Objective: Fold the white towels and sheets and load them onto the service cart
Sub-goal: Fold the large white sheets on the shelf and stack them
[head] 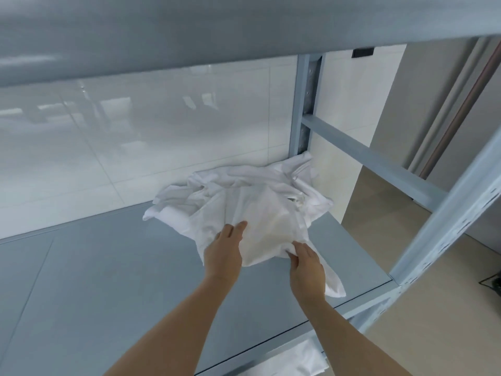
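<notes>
On the grey shelf [135,267], far right: crumpled white sheet [244,196], left hand [223,249] flat, fingers straight; right hand [306,263] pinching an edge. Gathering step; next, probably lifting clear for folding.

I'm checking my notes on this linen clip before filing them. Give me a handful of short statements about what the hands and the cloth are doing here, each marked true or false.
1. The white cloth lies crumpled on the grey shelf. True.
2. The cloth is already folded into a neat square. False: it is a loose, wrinkled heap.
3. The right hand pinches the near edge of the cloth. True.
4. The left hand hangs at the person's side, away from the cloth. False: it rests on the cloth with its fingers stretched out.
5. More white fabric shows on a level below the shelf. True.
6. The cloth sits at the left end of the shelf. False: it lies at the right end, by the upright post.
</notes>
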`<act>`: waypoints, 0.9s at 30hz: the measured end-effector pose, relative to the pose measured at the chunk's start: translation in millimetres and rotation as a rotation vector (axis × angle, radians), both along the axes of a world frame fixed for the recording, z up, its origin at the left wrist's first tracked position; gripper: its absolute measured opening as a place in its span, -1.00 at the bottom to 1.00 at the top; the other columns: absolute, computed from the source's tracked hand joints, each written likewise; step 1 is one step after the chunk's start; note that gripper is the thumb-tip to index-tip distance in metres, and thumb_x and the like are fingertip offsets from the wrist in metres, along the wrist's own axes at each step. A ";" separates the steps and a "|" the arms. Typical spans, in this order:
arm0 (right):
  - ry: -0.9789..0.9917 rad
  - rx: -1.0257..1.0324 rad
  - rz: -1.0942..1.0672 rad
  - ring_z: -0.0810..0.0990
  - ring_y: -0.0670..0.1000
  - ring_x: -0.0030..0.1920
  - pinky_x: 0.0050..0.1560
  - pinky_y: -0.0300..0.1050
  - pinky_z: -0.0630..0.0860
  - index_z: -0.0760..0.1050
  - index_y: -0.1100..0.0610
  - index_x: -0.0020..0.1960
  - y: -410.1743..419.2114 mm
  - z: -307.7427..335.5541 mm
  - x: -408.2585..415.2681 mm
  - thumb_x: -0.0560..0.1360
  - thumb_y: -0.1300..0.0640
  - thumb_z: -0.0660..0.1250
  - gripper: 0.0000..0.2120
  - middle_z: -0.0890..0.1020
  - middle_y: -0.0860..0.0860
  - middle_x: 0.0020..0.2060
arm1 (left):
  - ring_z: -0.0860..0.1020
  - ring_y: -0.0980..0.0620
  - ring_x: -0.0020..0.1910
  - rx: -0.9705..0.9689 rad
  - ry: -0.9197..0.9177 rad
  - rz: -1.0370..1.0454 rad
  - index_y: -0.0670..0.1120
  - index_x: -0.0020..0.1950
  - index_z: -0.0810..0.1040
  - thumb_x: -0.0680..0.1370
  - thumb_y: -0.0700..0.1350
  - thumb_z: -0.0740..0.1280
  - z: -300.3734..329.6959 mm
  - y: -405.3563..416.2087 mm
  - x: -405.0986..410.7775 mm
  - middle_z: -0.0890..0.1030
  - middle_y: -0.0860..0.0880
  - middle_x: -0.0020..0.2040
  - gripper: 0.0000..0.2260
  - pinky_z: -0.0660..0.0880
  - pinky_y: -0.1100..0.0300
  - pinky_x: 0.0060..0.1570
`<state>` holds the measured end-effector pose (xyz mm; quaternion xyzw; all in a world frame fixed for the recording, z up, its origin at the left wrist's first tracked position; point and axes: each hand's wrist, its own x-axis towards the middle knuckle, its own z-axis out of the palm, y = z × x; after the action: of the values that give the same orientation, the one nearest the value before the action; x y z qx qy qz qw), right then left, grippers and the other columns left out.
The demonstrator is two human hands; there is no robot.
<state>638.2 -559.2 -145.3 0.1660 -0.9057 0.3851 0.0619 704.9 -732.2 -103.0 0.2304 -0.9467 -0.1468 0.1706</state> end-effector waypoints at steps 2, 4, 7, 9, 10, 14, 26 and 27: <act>0.004 -0.048 0.045 0.52 0.12 0.18 0.13 0.03 0.50 0.53 0.13 0.20 -9.7 9.6 17.0 0.61 0.20 0.19 -0.77 0.60 0.03 0.15 | 0.52 0.03 0.08 -0.011 0.022 0.016 0.12 0.44 0.36 0.55 -0.28 0.19 14.4 -9.8 18.7 0.48 0.07 0.17 -0.49 0.40 0.15 -0.19; -0.011 -0.087 0.089 0.52 0.09 0.19 0.13 0.02 0.50 0.53 0.11 0.21 -22.1 16.2 35.6 0.61 0.19 0.19 -0.77 0.60 0.01 0.16 | 0.53 0.03 0.09 -0.025 0.034 0.026 0.11 0.41 0.40 0.52 -0.31 0.20 26.6 -20.4 40.0 0.50 0.06 0.15 -0.48 0.47 0.10 -0.17; -0.030 -0.087 0.145 0.48 0.06 0.26 0.19 -0.05 0.46 0.48 0.09 0.30 -41.4 23.3 64.8 0.63 0.12 0.17 -0.72 0.56 -0.01 0.24 | 0.52 0.01 0.08 -0.065 0.035 0.057 0.11 0.39 0.43 0.49 -0.32 0.22 41.0 -40.5 75.9 0.52 0.06 0.14 -0.47 0.49 0.08 -0.17; -0.025 -0.105 0.182 0.43 0.04 0.33 0.28 -0.08 0.41 0.44 0.13 0.36 -56.3 28.2 86.3 0.63 0.12 0.17 -0.68 0.51 -0.01 0.31 | 0.51 0.01 0.07 -0.102 0.020 0.078 0.12 0.39 0.42 0.48 -0.31 0.23 48.0 -55.6 103.3 0.51 0.06 0.15 -0.46 0.46 0.13 -0.20; -0.009 -0.116 0.200 0.42 0.04 0.35 0.31 -0.09 0.39 0.43 0.15 0.36 -62.5 30.1 95.7 0.62 0.15 0.18 -0.67 0.50 0.00 0.32 | 0.51 0.00 0.06 -0.115 0.026 0.083 0.12 0.39 0.43 0.47 -0.31 0.24 50.3 -61.9 115.1 0.52 0.05 0.15 -0.46 0.43 0.14 -0.22; 0.065 -0.117 0.290 0.41 0.09 0.37 0.34 -0.04 0.39 0.46 0.23 0.32 -94.2 32.5 153.7 0.61 0.21 0.20 -0.70 0.49 0.05 0.34 | 0.52 -0.02 0.01 -0.133 0.045 0.127 0.11 0.36 0.46 0.46 -0.31 0.26 52.1 -88.8 185.1 0.53 0.03 0.10 -0.47 0.44 0.13 -0.23; 0.069 -0.040 0.486 0.33 0.10 0.44 0.30 0.14 0.41 0.53 0.23 0.20 -166.1 8.5 311.9 0.60 0.23 0.22 -0.78 0.41 0.03 0.41 | 0.52 -0.13 -0.18 -0.042 0.046 0.294 0.01 0.30 0.55 0.47 -0.36 0.28 23.5 -143.4 383.8 0.57 -0.02 0.02 -0.54 0.46 0.06 -0.36; 0.068 -0.017 0.503 0.31 0.10 0.46 0.31 0.16 0.39 0.53 0.22 0.19 -170.9 6.2 319.4 0.60 0.23 0.22 -0.79 0.40 0.03 0.42 | 0.52 -0.12 -0.21 -0.034 0.045 0.307 0.01 0.29 0.55 0.47 -0.36 0.29 19.1 -147.5 394.4 0.57 -0.02 0.01 -0.55 0.45 0.07 -0.37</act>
<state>957.6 -730.1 -139.1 0.3985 -0.8300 0.3902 -0.0041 1099.3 -879.7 -83.9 0.3663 -0.8986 -0.1081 0.2161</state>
